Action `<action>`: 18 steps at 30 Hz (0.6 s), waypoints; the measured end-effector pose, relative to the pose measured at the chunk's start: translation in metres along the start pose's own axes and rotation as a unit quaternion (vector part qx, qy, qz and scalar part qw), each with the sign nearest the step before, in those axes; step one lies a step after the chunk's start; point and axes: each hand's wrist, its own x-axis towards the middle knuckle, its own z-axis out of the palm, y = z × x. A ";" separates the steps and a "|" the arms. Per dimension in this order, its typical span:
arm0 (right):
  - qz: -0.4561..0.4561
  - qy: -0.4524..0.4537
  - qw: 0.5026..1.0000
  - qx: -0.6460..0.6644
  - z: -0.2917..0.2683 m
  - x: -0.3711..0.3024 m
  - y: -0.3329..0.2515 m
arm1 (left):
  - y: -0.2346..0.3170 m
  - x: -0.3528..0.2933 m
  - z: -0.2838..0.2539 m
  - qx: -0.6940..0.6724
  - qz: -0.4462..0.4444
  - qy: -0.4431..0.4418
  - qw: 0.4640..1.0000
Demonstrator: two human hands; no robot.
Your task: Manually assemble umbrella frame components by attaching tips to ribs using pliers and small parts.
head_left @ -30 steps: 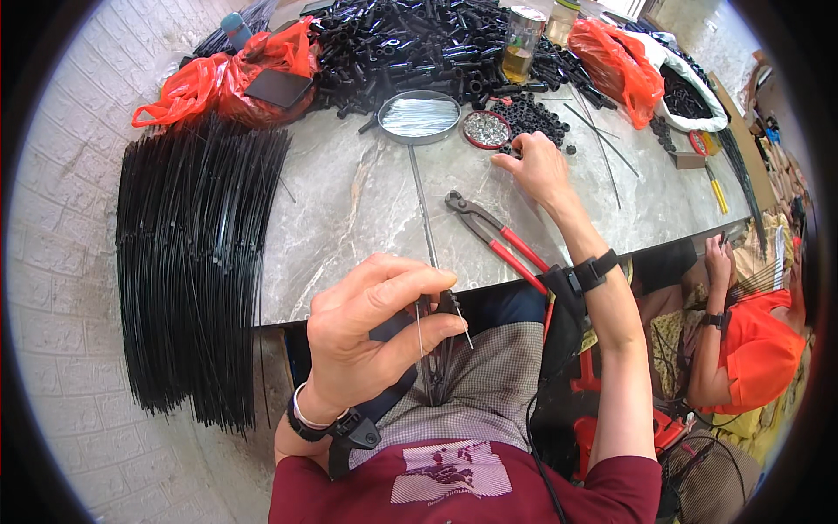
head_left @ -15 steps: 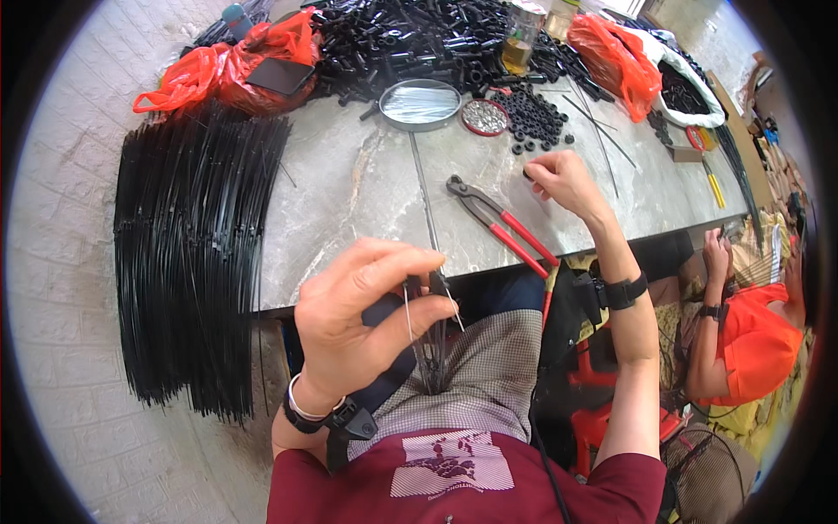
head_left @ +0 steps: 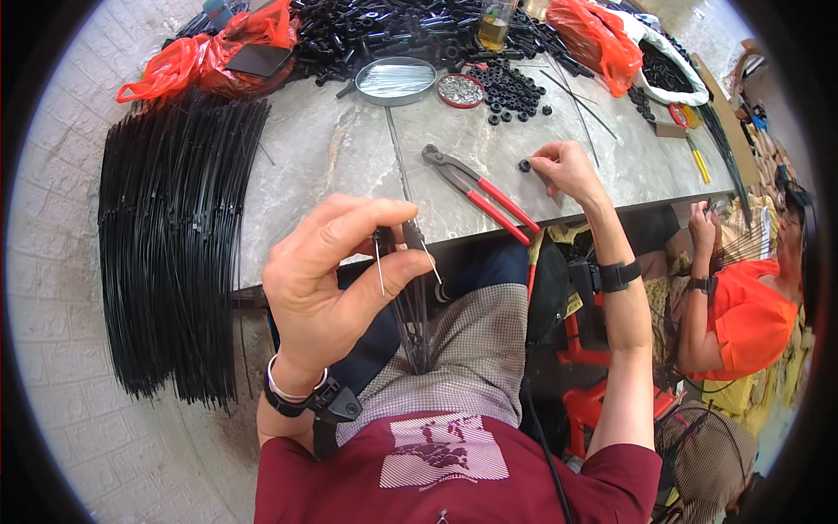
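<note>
Thumb and fingers of my left hand pinch the upper ends of a bunch of thin black rods. Bright thin wires stick out by the fingertips, and the rods hang down toward my lap. What lies inside the pinch is partly hidden. Over the table's near part, my right hand has its fingers curled together, with a small black ring at the fingertips. Red-handled pliers lie between my hands, jaws pointing away from me.
Black rings are heaped beyond my right hand, beside a red-rimmed dish of small metal parts and a round tin of pale wires. Black tubes cover the back. Long black rods overhang the left edge. A co-worker sits at right.
The view has shifted, so the table and its contents sit further up and left in the picture. Against the table, my right hand and the black ring have come nearer to me. My left hand keeps its pinch.
</note>
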 end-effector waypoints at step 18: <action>-0.208 0.065 0.956 -0.199 0.018 -0.015 0.004 | 0.004 -0.006 0.000 -0.038 0.008 0.012 0.999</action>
